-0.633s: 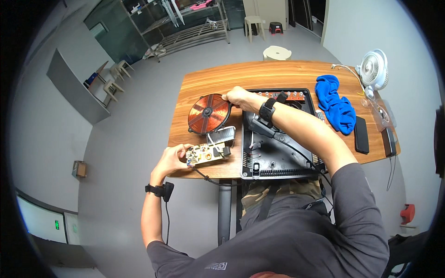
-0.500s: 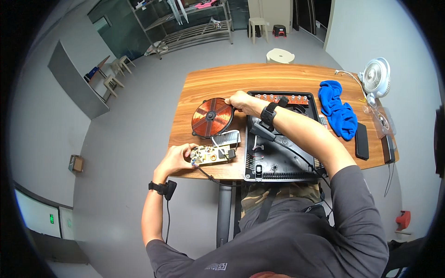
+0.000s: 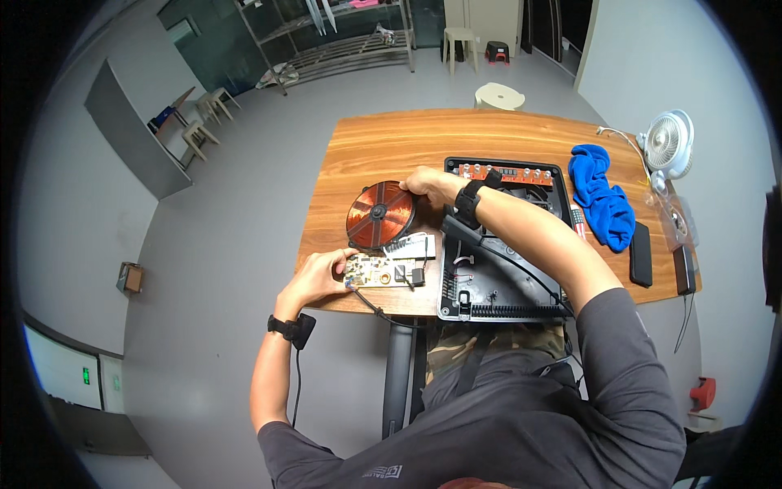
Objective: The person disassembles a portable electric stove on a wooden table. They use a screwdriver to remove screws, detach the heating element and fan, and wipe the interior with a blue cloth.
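Left hand (image 3: 316, 277): fingers closed down to a pinch on the left end of the circuit board (image 3: 376, 271), thumb at its far edge.
Right hand (image 3: 432, 187): fingers curled in on the upper right rim of the coil (image 3: 378, 214), hardly any gap left. Can't tell how hard I'm squeezing, most of the fingertips are hidden.
Circuit board: pale yellowish thing, parts facing up, over the left near corner of the desk (image 3: 391, 151). Can't tell if it's sitting totally flat.
Coil: round coppery disc with dark spokes and a black hub, left side of the desk, just beyond the board.
Heatsink (image 3: 411, 246): silvery ribbed bit at the far side of the board, close to the coil's lower edge.
Cable (image 3: 377, 310): black, coming off near the board's left end and along the near desk edge.
Casing (image 3: 509, 289): open black shell just right of the board, with my right forearm across it. There's an orange-red strip (image 3: 507, 174) along its far edge.
Wrists: black strap on each, left (image 3: 292, 329) and right (image 3: 468, 204).
Desk's right side: blue cloth (image 3: 601, 200), flat black rectangular thing (image 3: 641, 255) near it, white fan (image 3: 668, 143) at the far right.
Room: pale stool (image 3: 499, 96) by the far desk edge, metal rack (image 3: 346, 60) farther back.
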{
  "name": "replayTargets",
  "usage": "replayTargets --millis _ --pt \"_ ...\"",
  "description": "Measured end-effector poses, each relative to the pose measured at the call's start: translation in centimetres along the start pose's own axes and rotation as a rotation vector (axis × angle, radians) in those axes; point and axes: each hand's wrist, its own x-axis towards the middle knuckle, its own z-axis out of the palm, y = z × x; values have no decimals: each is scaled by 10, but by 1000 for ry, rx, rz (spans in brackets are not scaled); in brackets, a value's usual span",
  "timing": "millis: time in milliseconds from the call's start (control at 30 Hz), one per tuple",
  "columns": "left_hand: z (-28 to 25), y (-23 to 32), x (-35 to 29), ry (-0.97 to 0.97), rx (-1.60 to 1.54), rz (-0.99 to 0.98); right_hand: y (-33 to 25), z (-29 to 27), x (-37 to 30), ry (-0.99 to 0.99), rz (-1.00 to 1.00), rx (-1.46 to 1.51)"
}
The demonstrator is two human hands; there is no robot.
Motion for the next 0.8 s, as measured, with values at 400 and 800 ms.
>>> replayTargets --millis 400,800 --pt "4 -1 6 -16 24 2 -9 0 -31 -201 -22 118" --pt "9 -10 5 68 101 210 -1 -9 -45 -254 -111 -118"
